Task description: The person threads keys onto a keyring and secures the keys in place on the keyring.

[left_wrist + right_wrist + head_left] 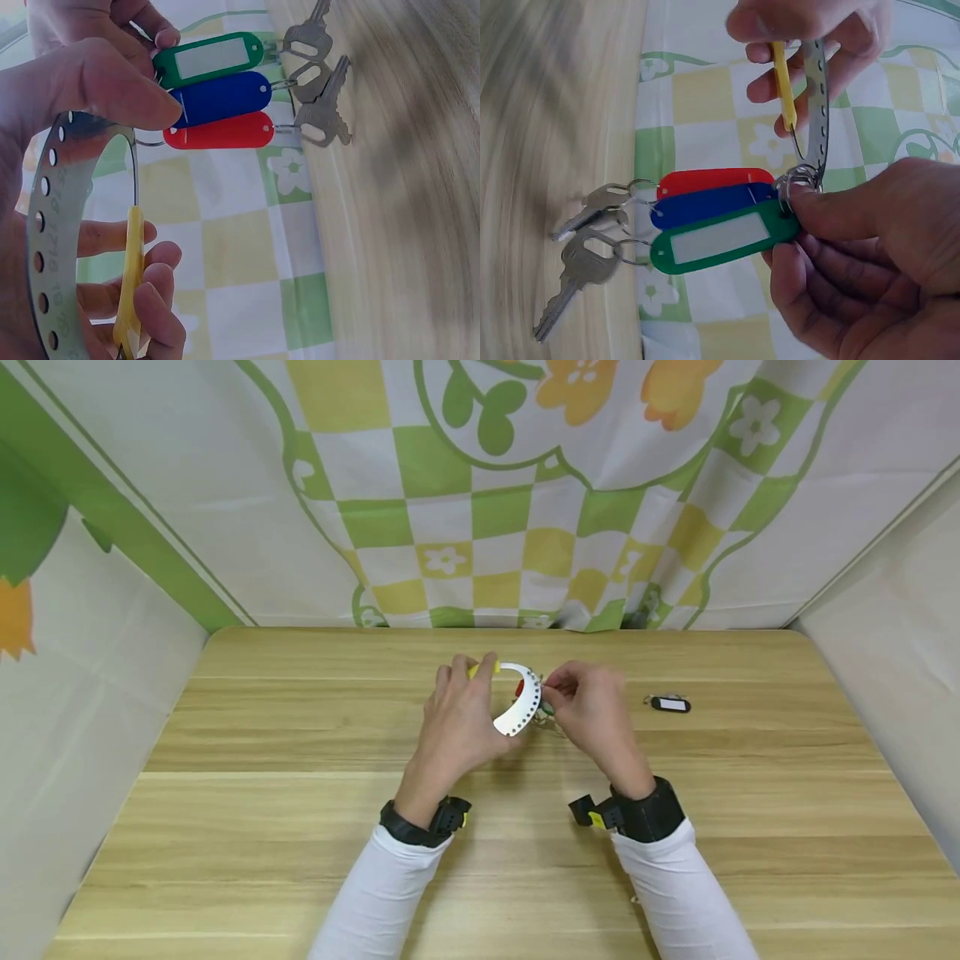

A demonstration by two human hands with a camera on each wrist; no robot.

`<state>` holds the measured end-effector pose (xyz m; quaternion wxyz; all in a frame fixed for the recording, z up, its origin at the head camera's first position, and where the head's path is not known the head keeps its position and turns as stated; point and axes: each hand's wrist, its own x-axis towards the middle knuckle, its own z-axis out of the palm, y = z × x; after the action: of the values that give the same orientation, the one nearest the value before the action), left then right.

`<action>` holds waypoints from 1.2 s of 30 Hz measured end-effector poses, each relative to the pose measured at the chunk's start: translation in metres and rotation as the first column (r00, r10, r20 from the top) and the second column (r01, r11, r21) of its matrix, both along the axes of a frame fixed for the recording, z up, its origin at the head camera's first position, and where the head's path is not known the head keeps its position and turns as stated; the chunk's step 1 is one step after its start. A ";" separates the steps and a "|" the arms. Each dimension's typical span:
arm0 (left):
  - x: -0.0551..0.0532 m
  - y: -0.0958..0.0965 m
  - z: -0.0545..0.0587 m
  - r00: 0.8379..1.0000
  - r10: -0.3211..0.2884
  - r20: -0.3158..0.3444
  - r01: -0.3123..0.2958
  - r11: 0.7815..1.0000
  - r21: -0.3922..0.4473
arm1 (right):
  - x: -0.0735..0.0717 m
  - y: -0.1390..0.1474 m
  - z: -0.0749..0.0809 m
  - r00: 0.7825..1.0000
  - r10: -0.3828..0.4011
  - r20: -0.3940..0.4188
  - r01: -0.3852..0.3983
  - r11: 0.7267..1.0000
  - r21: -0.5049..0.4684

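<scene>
My left hand grips a crescent-shaped metal key holder with numbered holes along its edge and a yellow sleeve on its thin bar. From its end hang a red key tag, a blue key tag and a green key tag with a white label. Each tag carries a silver key on a small ring. With thumb and fingers, my right hand pinches the green tag at its ring end, beside the bunched metal rings. Exactly how these rings sit in the holes is hidden.
A black key tag with a white label lies on the wooden table, right of my right hand. Behind the table's far edge hangs a checked, flowered curtain. Pale fabric walls stand at both sides.
</scene>
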<state>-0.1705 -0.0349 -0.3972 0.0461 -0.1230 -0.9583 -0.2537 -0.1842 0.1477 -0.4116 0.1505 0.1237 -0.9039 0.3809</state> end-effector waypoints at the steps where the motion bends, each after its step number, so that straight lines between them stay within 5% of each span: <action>1: 0.000 0.000 0.000 1.000 -0.002 -0.001 0.002 1.000 -0.002 | 0.000 0.000 0.001 1.000 0.010 -0.011 -0.010 1.000 0.030; 11: 0.001 -0.001 -0.002 1.000 -0.009 0.007 0.009 1.000 0.006 | 0.004 -0.003 0.003 0.974 0.126 -0.189 -0.067 0.953 0.294; 17: -0.001 -0.001 -0.002 1.000 0.002 0.008 -0.002 1.000 0.005 | 0.000 -0.001 0.000 0.998 0.056 0.021 -0.057 0.998 0.040; 22: -0.001 -0.002 -0.001 1.000 -0.002 0.007 0.002 1.000 0.016 | 0.002 0.000 0.004 0.991 0.008 0.134 0.011 0.990 -0.138; 28: -0.002 -0.003 0.001 1.000 0.004 0.029 -0.005 1.000 0.030 | 0.003 0.000 0.006 0.989 -0.017 0.147 0.041 0.986 -0.165; 36: -0.002 -0.004 0.002 0.999 0.015 0.030 -0.016 0.999 0.028 | 0.005 -0.002 0.011 0.999 0.004 0.040 -0.001 0.997 -0.078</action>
<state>-0.1727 -0.0391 -0.3955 0.0354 -0.1113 -0.9562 -0.2684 -0.1795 0.1461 -0.4011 0.1363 0.1111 -0.8911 0.4183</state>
